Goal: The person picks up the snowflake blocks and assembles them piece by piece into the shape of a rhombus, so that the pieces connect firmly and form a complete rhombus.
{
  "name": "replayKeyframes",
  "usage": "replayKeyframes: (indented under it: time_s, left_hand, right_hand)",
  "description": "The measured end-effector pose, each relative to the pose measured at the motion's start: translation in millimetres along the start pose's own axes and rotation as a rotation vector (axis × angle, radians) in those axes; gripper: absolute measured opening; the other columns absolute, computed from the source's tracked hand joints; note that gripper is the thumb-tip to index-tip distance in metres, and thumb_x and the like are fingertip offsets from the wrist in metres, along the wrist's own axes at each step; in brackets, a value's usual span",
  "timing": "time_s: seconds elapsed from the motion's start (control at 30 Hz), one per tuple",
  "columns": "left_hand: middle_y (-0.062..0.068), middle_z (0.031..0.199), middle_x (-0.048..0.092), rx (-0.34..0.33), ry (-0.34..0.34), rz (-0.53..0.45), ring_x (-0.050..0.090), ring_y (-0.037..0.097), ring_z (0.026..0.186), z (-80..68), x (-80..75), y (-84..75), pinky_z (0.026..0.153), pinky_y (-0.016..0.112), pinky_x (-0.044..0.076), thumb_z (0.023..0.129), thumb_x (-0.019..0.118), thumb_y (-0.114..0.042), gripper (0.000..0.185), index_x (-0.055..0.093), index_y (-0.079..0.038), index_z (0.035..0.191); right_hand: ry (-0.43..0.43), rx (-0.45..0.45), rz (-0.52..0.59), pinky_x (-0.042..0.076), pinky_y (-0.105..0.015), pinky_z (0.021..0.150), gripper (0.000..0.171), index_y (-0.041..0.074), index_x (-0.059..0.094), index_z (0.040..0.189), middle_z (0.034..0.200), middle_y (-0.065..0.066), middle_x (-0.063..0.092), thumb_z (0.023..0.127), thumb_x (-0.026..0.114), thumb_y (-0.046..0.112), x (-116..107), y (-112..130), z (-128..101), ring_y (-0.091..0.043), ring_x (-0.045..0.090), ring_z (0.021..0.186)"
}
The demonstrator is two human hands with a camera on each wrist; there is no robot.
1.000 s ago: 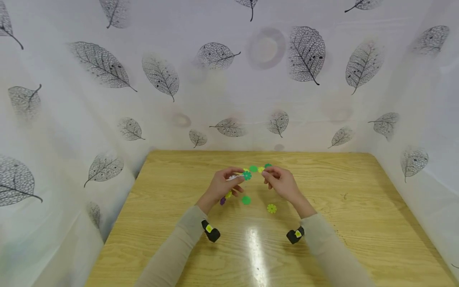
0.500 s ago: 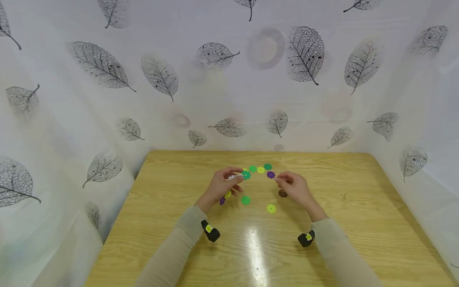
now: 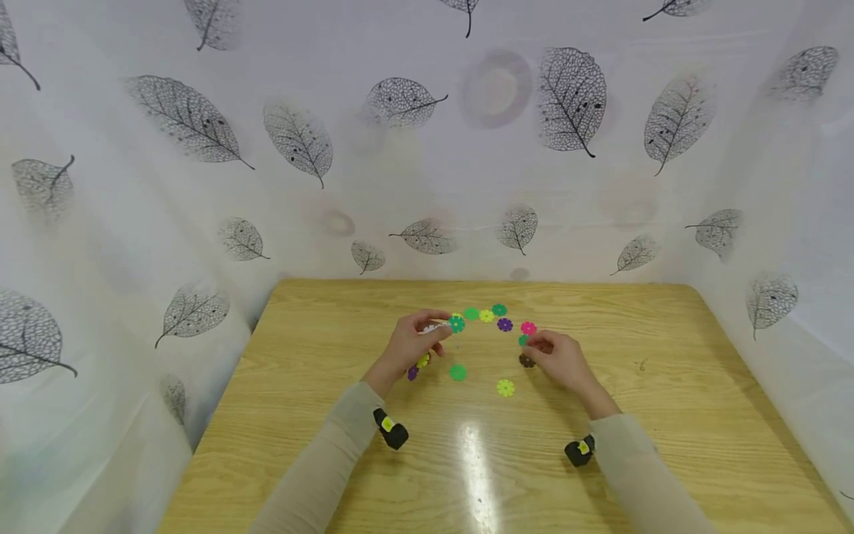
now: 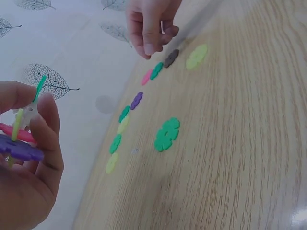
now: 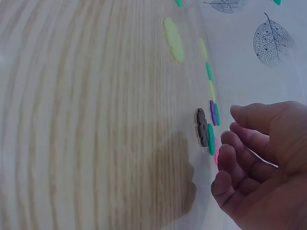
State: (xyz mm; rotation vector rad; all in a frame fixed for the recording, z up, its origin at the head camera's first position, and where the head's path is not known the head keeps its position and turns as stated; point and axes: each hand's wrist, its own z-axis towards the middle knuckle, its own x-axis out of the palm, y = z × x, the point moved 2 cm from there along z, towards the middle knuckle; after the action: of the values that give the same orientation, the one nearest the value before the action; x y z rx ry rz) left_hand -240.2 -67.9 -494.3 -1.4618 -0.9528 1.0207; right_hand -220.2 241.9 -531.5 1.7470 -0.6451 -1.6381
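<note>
My left hand (image 3: 408, 343) pinches a small build of interlocking flower-shaped plastic discs, raised over the table. At its tip is a green disc (image 3: 457, 324); the left wrist view shows a white disc (image 4: 29, 114) and a purple disc (image 4: 19, 148) joined in too, with pink and yellow ones between. My right hand (image 5: 283, 163) hovers with loosely bent fingers and nothing between them. Closest to it on the table lie a brown disc (image 5: 202, 127), a green disc (image 5: 210, 139) and a pink disc (image 3: 528, 328). The left fingers hide part of the build.
Loose discs form a curved row at the back, among them a purple disc (image 3: 505, 325) and a yellow disc (image 3: 486, 316). Nearer lie a light green disc (image 3: 457, 372) and a yellow-green disc (image 3: 505, 388). A leaf-print curtain (image 3: 427, 170) surrounds the wooden table (image 3: 667, 415).
My right hand has moved right and toward me along the row, from the yellow disc to the brown one, uncovering the purple and pink discs. The left hand has stayed nearly still with its build.
</note>
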Motion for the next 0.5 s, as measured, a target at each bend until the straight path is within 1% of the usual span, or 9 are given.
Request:
replayKeyframes:
  time_s: [0.07,0.2,0.37,0.47,0.5]
  left_hand:
    - [0.020,0.115,0.075,0.004,-0.003,0.005,0.068,0.011,0.060,0.3,0.0,0.5,0.058,0.020,0.050,0.100,0.072,-0.017,0.034,0.070,-0.007,0.133]
    - [0.019,0.115,0.076,0.008,-0.007,0.008,0.067,0.011,0.060,0.4,-0.7,1.0,0.063,0.024,0.054,0.100,0.073,-0.017,0.033,0.070,-0.007,0.132]
    - [0.018,0.117,0.076,0.012,-0.008,0.023,0.067,0.011,0.060,-0.3,-2.8,0.6,0.066,0.028,0.057,0.100,0.073,-0.018,0.033,0.071,-0.008,0.132]
    - [0.019,0.117,0.076,0.013,-0.006,0.026,0.067,0.011,0.060,-0.5,-3.3,0.4,0.066,0.028,0.056,0.100,0.073,-0.018,0.033,0.071,-0.008,0.132]
    - [0.021,0.118,0.075,0.013,-0.003,0.024,0.067,0.011,0.060,-0.4,-3.4,0.4,0.066,0.027,0.056,0.100,0.073,-0.018,0.034,0.071,-0.007,0.132]
  right_hand:
    - [0.015,0.006,-0.006,0.051,-0.024,0.065,0.023,-0.001,0.073,0.113,0.098,-0.014,0.072,0.101,0.071,0.018,-0.2,-1.8,-0.5,-0.019,0.061,0.083]
    - [0.034,0.034,-0.012,0.052,-0.026,0.069,0.027,-0.001,0.072,0.117,0.100,-0.011,0.073,0.099,0.075,0.020,0.0,-3.1,-1.7,-0.019,0.062,0.086]
    - [0.040,0.041,-0.043,0.054,-0.031,0.077,0.029,-0.001,0.072,0.116,0.102,-0.011,0.073,0.096,0.078,0.019,0.8,-4.4,-2.8,-0.021,0.065,0.091]
    - [0.047,0.039,-0.064,0.052,-0.032,0.077,0.029,-0.001,0.072,0.115,0.101,-0.011,0.071,0.096,0.078,0.019,1.2,-6.0,-3.2,-0.021,0.062,0.090]
    - [0.048,0.036,-0.069,0.052,-0.032,0.076,0.028,-0.001,0.072,0.115,0.100,-0.011,0.071,0.096,0.078,0.019,1.4,-6.4,-3.3,-0.021,0.061,0.089]
